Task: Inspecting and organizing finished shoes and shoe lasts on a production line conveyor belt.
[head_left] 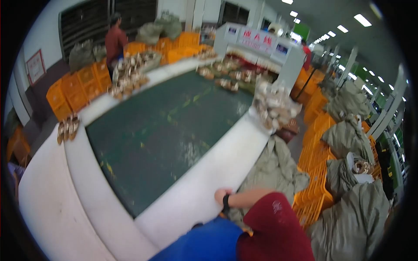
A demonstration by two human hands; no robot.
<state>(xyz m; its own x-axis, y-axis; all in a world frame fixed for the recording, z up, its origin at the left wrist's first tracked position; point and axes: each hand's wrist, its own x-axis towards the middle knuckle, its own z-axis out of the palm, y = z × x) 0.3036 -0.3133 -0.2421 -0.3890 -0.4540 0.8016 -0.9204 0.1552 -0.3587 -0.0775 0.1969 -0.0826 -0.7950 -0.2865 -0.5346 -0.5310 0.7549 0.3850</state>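
1. White tabletop point(209, 174): runs beside the dark green surface point(165, 126), in front of the wearer.
2. Right hand point(223, 196): at the tabletop's outer edge, a dark watch point(226, 203) on the wrist; its fingers are too indistinct to tell whether they are spread, pressed together or pinching. The left hand is out of view, its state undeterminable.
3. Grey-green sack point(274, 165): crumpled, just beyond the right forearm, along the same edge.
4. Clear bag point(274, 104): bulging, at that side's far end.
5. Orange crates point(311, 165): lined up right of the sack.
6. Shoes point(68, 128): grouped on the left-hand border.
7. Pale machine point(261, 43): spans the far end.
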